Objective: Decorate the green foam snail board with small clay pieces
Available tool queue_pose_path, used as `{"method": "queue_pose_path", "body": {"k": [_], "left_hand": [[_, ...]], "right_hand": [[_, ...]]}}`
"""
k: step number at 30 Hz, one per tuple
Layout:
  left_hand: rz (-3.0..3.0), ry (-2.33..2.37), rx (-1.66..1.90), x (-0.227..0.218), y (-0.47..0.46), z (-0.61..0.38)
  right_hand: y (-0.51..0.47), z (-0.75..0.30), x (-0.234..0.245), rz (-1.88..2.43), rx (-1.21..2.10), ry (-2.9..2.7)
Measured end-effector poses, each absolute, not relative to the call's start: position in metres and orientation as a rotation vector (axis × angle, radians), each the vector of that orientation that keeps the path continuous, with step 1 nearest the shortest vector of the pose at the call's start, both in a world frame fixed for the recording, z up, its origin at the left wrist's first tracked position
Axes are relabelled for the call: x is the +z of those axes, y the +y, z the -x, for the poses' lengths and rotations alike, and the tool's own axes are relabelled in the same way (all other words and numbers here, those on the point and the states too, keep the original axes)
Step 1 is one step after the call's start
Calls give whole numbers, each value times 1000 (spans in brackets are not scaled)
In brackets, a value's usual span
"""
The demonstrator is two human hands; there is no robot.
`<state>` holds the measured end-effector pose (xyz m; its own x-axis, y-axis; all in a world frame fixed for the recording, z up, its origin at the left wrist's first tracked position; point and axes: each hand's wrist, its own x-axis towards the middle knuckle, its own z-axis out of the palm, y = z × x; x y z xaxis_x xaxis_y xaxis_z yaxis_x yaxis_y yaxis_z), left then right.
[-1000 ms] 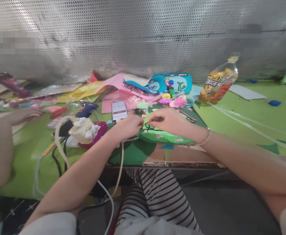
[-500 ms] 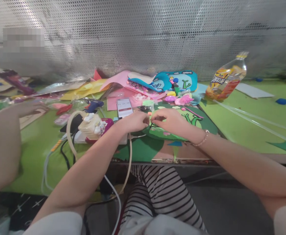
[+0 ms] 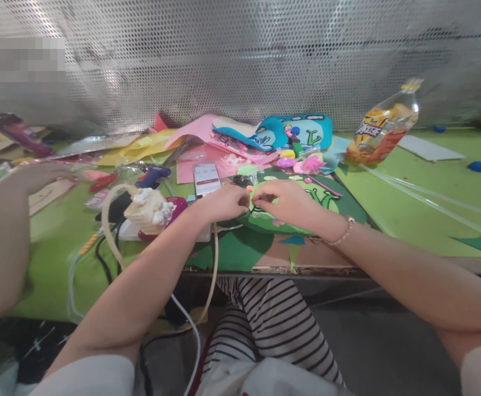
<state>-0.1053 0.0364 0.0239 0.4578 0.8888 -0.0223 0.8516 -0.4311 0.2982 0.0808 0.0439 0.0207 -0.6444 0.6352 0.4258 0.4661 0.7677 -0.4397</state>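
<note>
My left hand (image 3: pixel 224 202) and my right hand (image 3: pixel 286 199) meet fingertip to fingertip over a green felt piece (image 3: pixel 273 223) with black outlines and pink spots, lying on a dark green sheet (image 3: pixel 232 250). Both hands are closed in a pinch at the felt's upper edge; what they pinch is too small to make out. A small orange bead (image 3: pixel 249 188) sits just above the fingertips. A bracelet circles my right wrist.
A phone (image 3: pixel 206 178), a blue glue gun (image 3: pixel 151 175), a cream and magenta toy (image 3: pixel 151 209) with cables, pink and yellow sheets (image 3: pixel 141 147), a blue felt case (image 3: pixel 306 131) and a tilted drink bottle (image 3: pixel 382 132) crowd the green table (image 3: pixel 413 209). Another person's arm (image 3: pixel 1 242) lies at left.
My hands stay pinched together over the green felt. The camera has shifted a little, so the table sits slightly lower and to the right of a second ago.
</note>
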Motion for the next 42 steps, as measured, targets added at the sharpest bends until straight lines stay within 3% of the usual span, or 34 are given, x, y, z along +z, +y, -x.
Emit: {"method": "queue_pose_path", "body": {"k": [18,42], "left_hand": [[-2460,1475,206,27,34,105],[-2553,1428,184,31,35,105]], "right_hand": [[44,-78,19,832,377,-2421],[38,-75,22,884,779,-2343]]}}
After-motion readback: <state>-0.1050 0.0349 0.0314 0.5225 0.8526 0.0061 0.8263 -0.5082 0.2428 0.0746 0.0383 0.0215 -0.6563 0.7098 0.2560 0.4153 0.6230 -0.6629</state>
